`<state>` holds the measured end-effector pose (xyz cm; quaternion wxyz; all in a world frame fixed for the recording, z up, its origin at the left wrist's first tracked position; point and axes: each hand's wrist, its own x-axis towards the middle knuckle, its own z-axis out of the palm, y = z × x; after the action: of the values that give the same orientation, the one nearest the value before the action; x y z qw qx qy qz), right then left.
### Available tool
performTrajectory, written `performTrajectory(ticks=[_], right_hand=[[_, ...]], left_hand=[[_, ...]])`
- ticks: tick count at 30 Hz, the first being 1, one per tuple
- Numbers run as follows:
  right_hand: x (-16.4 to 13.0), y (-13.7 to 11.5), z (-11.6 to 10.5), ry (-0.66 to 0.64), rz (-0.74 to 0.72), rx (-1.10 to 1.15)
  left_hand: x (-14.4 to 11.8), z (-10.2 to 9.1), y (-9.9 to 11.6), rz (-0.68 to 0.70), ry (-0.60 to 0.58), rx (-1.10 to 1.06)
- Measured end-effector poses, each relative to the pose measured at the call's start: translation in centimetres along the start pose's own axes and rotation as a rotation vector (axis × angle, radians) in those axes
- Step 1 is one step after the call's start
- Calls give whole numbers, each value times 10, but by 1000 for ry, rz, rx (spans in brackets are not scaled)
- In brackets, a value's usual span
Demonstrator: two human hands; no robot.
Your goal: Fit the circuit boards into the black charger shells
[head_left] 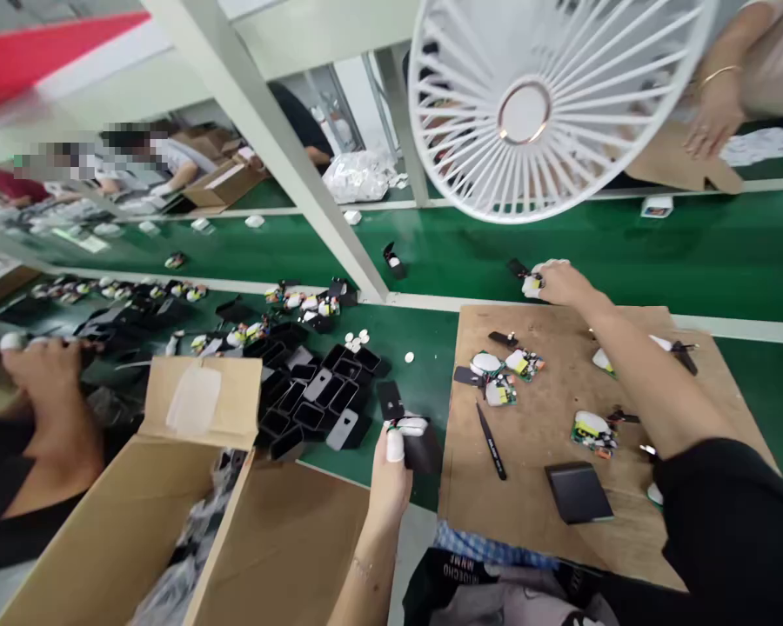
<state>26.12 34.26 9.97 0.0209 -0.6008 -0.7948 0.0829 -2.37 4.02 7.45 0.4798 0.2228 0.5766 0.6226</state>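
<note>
Nearby, open cardboard box (189, 487) bottom left; beside it, left hand (391, 474) closed around a black casing (421, 448); farther off, right hand (561, 280) stretched to the belt, fingers pinching a small white part (532, 285).

White fan (525, 109) overhead; open cardboard box (170, 513) bottom left; tweezers (491, 442) on board (561, 539).

left hand (391, 474) raised near body, grip closed; right arm stretched forward, right hand (558, 283) grip closed.
</note>
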Motion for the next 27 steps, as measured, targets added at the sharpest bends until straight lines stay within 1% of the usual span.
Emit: performTrajectory(ticks=[2, 4, 6, 8, 9, 11, 12, 13, 14, 15, 16, 17, 19, 21, 22, 23, 24, 25, 27], right_hand=[[-17, 3, -3, 11, -49, -33], [-46, 6, -4, -2, -114, -56], [-85, 5, -3, -22, -166, -84], [-134, -7, -1, 0, -204, -68], [-161, -19, 1, 27, -223, -29], [-213, -54, 8, 155, -287, 300], [-238, -75, 14, 151, -304, 483], [-259, -97, 22, 92, -338, 626], [-277, -119, 32, 67, -396, 746], [-290, -140, 42, 72, -423, 843], [-299, -157, 53, 145, -387, 923], [-305, -171, 64, 248, -333, 974], [-309, -189, 81, 481, -216, 997], [-308, -194, 91, 668, -163, 948], [-307, -193, 94, 731, -166, 912], [-308, -192, 95, 771, -187, 873], [-309, -190, 96, 790, -217, 834], [-310, -188, 97, 798, -252, 798], [-315, -186, 99, 805, -331, 738]], left_hand=[[-6, 3, 5, 140, -79, 153], [-14, 6, 10, 206, -160, 221], [-21, 7, 11, 247, -224, 225], [-26, 7, 6, 275, -288, 194], [-29, 7, 2, 283, -327, 167], [-33, 8, -8, 305, -405, 89], [-35, 9, -13, 317, -432, 51], [-38, 11, -16, 321, -452, 22], [-41, 13, -18, 313, -460, 5], [-45, 15, -19, 289, -453, 6], [-50, 17, -19, 254, -430, 27], [-55, 19, -18, 220, -389, 63], [-68, 22, -17, 206, -240, 133], [-83, 20, -20, 306, -68, 153], [-91, 18, -23, 379, -18, 149], [-99, 15, -28, 445, -9, 147], [-106, 11, -32, 490, -35, 154], [-113, 7, -36, 504, -86, 173], [-123, 3, -39, 446, -184, 221]])
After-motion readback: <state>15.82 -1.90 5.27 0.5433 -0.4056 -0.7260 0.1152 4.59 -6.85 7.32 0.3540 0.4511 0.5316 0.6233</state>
